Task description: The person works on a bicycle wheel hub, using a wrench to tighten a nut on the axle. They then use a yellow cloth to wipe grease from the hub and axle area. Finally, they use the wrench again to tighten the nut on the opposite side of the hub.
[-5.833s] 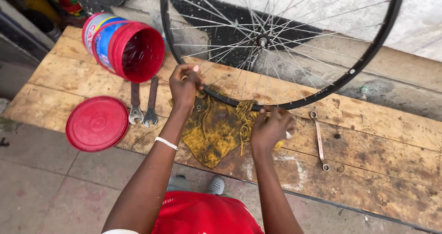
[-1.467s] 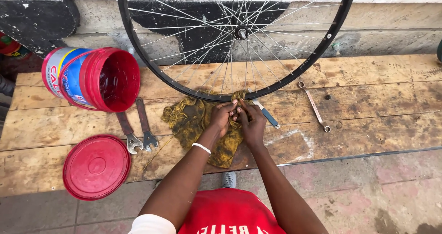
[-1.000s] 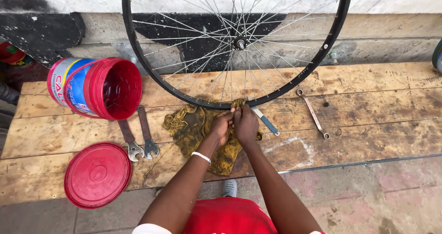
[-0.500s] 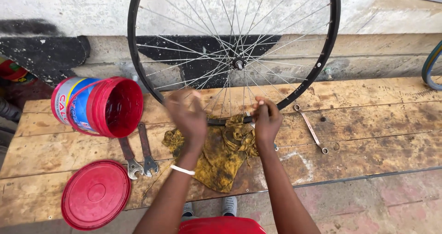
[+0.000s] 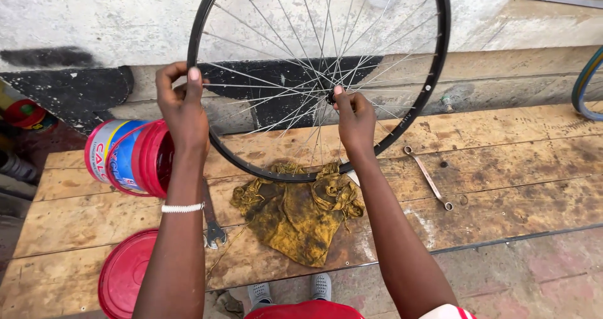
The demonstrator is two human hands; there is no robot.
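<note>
A bare wheel, with a thin black rim, no tyre and many silver spokes running to a small dark hub, stands upright on the far part of the desk, its lowest arc resting on a crumpled, stained yellow rag. The left hand is clamped on the rim at the wheel's left side, thumb up over the edge. The right hand is closed around the hub at the centre, fingers among the spokes. Left of the wheel a red bucket lies on its side, its red lid near it. One spanner lies by the left forearm, another spanner to the right.
</note>
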